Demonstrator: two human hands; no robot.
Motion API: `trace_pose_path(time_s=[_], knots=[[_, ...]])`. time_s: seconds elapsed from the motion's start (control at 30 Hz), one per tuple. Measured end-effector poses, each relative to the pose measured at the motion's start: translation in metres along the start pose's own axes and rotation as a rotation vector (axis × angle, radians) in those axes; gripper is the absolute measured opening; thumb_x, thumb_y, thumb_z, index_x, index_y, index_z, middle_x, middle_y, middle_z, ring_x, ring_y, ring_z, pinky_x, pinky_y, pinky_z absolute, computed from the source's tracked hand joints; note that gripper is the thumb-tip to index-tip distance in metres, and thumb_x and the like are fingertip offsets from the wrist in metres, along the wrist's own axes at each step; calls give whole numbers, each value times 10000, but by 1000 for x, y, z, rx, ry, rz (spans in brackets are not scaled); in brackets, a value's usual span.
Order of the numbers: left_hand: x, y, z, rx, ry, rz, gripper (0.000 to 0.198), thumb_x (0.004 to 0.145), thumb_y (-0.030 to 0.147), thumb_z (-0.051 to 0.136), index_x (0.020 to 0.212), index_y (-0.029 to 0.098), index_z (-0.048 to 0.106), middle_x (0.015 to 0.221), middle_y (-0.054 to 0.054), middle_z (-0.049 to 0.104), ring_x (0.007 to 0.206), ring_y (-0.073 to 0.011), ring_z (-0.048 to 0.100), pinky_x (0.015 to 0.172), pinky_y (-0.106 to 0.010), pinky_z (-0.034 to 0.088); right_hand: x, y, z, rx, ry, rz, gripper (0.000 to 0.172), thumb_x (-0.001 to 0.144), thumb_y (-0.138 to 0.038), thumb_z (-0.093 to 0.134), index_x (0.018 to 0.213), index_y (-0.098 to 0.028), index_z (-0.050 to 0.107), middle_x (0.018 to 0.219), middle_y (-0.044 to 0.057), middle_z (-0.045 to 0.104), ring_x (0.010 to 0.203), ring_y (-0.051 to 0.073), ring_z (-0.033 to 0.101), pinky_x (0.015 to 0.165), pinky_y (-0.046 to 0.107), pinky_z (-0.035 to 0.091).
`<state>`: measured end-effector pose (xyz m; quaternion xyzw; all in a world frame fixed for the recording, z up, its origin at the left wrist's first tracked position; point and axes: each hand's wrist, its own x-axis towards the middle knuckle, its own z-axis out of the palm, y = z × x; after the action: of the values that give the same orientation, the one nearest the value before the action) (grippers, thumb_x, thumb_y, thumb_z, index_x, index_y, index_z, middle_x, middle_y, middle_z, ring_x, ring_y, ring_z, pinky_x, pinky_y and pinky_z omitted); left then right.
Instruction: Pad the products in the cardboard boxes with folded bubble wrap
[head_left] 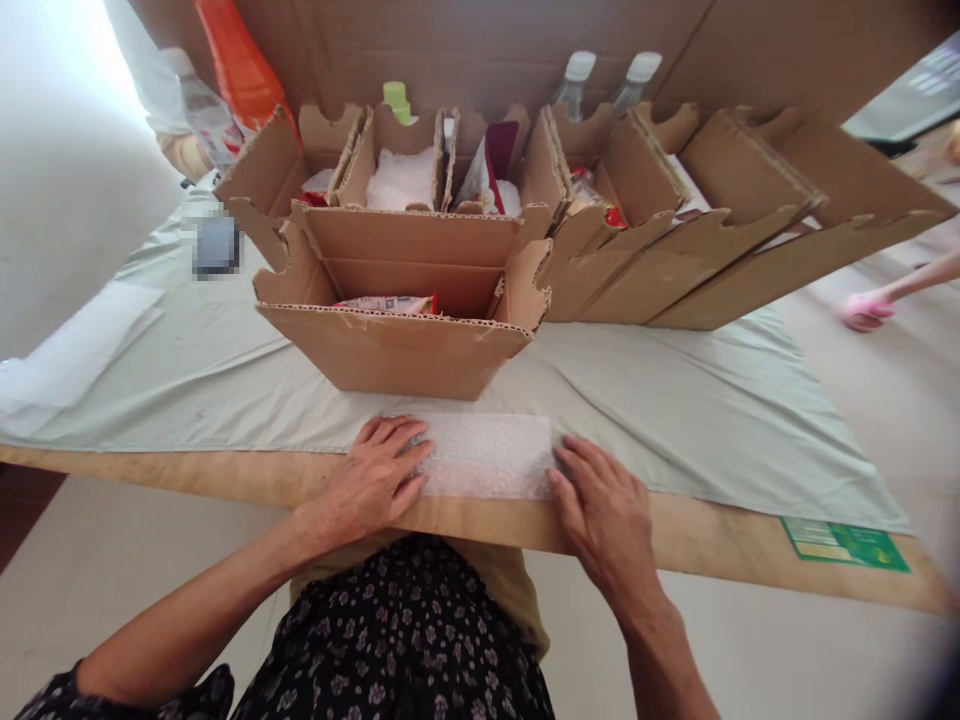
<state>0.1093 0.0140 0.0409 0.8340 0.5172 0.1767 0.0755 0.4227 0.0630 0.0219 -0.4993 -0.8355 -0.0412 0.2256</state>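
Note:
A flat rectangle of clear bubble wrap (pixel 487 456) lies at the front edge of the cloth-covered table. On its left end rest the fingers of my left hand (pixel 381 470), slightly spread and pressing down. My right hand (pixel 604 500) lies at the right end, fingers apart, with the thumb and fingertips at the edge of the wrap. Just beyond the wrap stands an open cardboard box (pixel 405 350) with a packet (pixel 390 304) partly visible inside.
A row of open cardboard boxes (pixel 637 270) spans the back, with bottles (pixel 574 85) behind it. Folded white wrap (pixel 82 345) lies at left, a green card (pixel 847 543) at front right. A person's foot (pixel 868 310) shows at right.

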Motion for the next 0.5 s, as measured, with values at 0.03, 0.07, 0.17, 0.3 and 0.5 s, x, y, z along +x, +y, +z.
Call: trace_pose_path(time_s=[0.03, 0.07, 0.17, 0.3, 0.5], knots=[[-1, -1, -1, -20, 24, -7, 309, 960, 190, 594, 1257, 157, 673, 1383, -159, 659, 1284, -340, 589, 1062, -555, 516, 1, 7, -3, -11, 28, 26, 355, 1088, -373, 425, 1160, -158, 698, 1248, 129, 748, 1174, 323, 667, 907, 451, 477], [-2, -3, -2, -34, 60, -19, 307, 963, 195, 590, 1257, 161, 671, 1376, -157, 660, 1261, -330, 602, 1047, -542, 527, 4, 12, -5, -14, 54, 42, 351, 1083, -377, 433, 1140, -159, 702, 1229, 132, 752, 1156, 326, 672, 901, 452, 481], [-3, -11, -2, -15, 192, -103, 293, 972, 196, 567, 1244, 162, 670, 1329, -161, 672, 1202, -321, 626, 1018, -529, 547, 22, 14, 1, 4, 86, 66, 351, 1057, -386, 473, 1192, -149, 693, 1277, 157, 729, 1170, 336, 660, 919, 463, 489], [-2, -20, 4, 76, 245, -260, 301, 947, 213, 571, 1218, 137, 678, 1267, -184, 683, 1190, -368, 615, 1013, -580, 539, 45, 6, 24, 39, -14, 82, 367, 998, -394, 544, 1219, -137, 684, 1355, 196, 683, 1210, 369, 638, 938, 499, 495], [-3, -14, 8, -7, 276, -349, 133, 926, 194, 549, 871, 193, 669, 1161, -148, 717, 1151, -339, 640, 1005, -546, 526, 40, -2, 18, 366, -60, 161, 197, 963, -367, 558, 893, -211, 656, 1290, 141, 715, 1191, 318, 653, 972, 479, 494]])
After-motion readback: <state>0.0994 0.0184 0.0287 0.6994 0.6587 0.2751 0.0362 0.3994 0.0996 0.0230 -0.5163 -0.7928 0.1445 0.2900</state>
